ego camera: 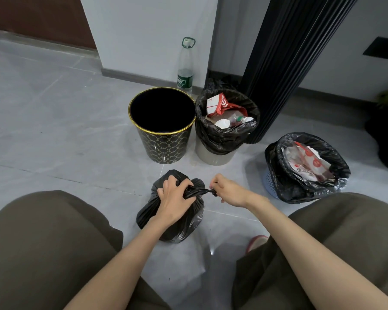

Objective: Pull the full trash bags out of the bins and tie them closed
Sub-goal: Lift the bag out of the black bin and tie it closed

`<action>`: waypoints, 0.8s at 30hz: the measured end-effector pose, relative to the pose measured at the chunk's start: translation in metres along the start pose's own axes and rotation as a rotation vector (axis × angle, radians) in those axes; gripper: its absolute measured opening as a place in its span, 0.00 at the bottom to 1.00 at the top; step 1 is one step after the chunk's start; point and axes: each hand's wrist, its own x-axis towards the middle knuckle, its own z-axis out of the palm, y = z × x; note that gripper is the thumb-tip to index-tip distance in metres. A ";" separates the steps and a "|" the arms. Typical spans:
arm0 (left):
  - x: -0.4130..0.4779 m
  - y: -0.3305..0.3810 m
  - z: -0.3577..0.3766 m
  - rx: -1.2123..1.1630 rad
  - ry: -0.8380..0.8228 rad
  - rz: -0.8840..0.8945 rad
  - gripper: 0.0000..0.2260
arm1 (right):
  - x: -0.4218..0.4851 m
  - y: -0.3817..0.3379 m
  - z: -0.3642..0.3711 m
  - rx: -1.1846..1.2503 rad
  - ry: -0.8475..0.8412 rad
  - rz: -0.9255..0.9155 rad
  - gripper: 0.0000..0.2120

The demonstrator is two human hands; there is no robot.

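A full black trash bag point(184, 222) sits on the grey floor between my knees. My left hand point(174, 198) grips its gathered neck from above. My right hand point(230, 191) pinches the twisted end of the neck and holds it out to the right. Behind it stands a black bin with a gold rim and pattern point(164, 139), with no bag in it. Beside that, a pale bin point(213, 155) holds a black bag point(222, 137) full of wrappers and bottles. A blue mesh bin point(269, 182) at the right holds another full black bag point(300, 189).
A clear plastic bottle with a green label point(185, 68) stands by the white wall behind the bins. A black ribbed panel point(285, 63) rises at the right of the pale bin. My knees in olive trousers point(43, 242) frame the floor on both sides.
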 end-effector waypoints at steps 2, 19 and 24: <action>0.000 -0.004 -0.002 -0.018 -0.027 0.037 0.11 | 0.000 0.004 0.002 -0.015 -0.016 -0.062 0.06; 0.002 0.003 0.007 0.105 -0.099 0.061 0.15 | -0.009 0.002 0.030 -0.114 0.296 -0.008 0.17; 0.000 0.001 0.007 0.136 -0.117 0.122 0.15 | -0.009 0.004 0.033 -0.854 0.384 -0.145 0.18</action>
